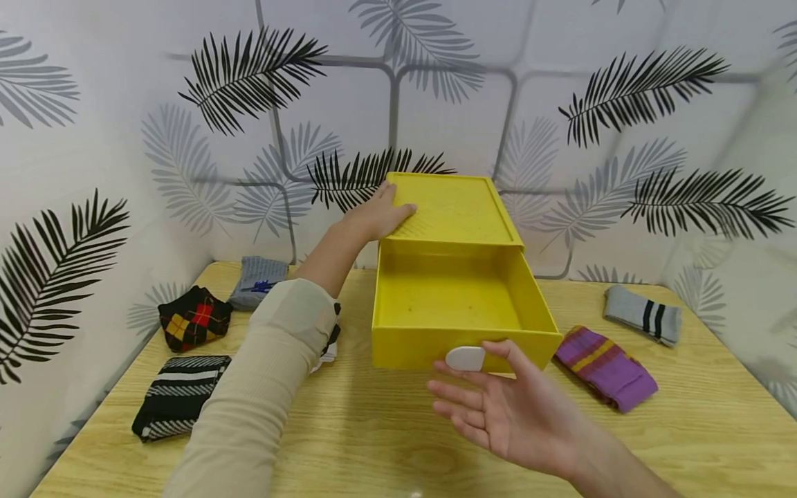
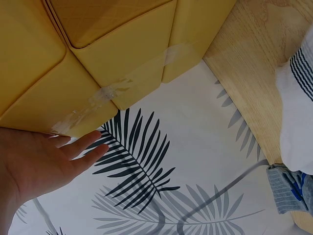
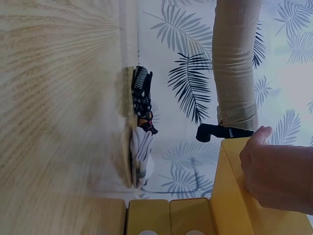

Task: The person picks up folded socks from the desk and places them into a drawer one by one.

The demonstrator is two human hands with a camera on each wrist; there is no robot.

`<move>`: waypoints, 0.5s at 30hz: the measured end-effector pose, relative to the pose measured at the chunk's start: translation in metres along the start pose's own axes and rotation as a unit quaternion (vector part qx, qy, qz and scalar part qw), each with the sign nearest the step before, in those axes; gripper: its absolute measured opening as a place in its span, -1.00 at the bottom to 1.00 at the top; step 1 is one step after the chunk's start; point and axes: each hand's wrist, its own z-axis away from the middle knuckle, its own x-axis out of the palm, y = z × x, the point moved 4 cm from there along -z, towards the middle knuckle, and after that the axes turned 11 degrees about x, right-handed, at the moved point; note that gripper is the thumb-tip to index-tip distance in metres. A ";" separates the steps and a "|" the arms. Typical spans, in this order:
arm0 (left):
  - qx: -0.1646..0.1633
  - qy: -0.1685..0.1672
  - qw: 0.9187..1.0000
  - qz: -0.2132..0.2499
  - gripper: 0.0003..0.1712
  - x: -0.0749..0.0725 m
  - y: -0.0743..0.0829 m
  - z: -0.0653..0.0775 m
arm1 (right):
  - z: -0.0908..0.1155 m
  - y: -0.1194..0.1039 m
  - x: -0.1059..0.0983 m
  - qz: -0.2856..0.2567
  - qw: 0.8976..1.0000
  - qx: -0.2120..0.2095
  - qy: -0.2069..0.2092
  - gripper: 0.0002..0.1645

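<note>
A yellow drawer unit (image 1: pixel 448 207) stands on the table with its top drawer (image 1: pixel 448 294) pulled far out; the drawer's inside shows no contents. My left hand (image 1: pixel 378 213) rests on the unit's top at its left edge, thumb flat on the top; the left wrist view shows its fingers (image 2: pixel 85 156) stretched along the side. My right hand (image 1: pixel 510 404) is at the drawer front, thumb and index finger about the white drawer handle (image 1: pixel 465 358), the other fingers loosely spread below. In the right wrist view, the right hand (image 3: pixel 274 169) partly covers the drawer.
Folded socks lie on both sides: black-and-white (image 1: pixel 182 395), argyle (image 1: pixel 195 318) and grey (image 1: pixel 257 282) at left; purple striped (image 1: pixel 605 369) and grey with black bands (image 1: pixel 643 315) at right. A white sock (image 2: pixel 296 117) lies left of the unit. A patterned wall stands behind.
</note>
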 end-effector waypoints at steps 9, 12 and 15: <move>0.002 0.000 1.000 -0.002 -0.17 0.000 -0.001 -0.001 | -0.005 0.004 -0.011 0.031 0.999 -0.004 -0.023 -0.30; 0.003 0.000 1.000 -0.001 -0.17 0.000 -0.001 -0.001 | -0.006 0.005 -0.015 0.033 0.999 -0.006 -0.021 -0.29; 0.006 -0.002 1.000 -0.004 -0.17 0.000 0.000 -0.001 | -0.007 0.005 -0.018 0.039 0.999 -0.008 -0.023 -0.28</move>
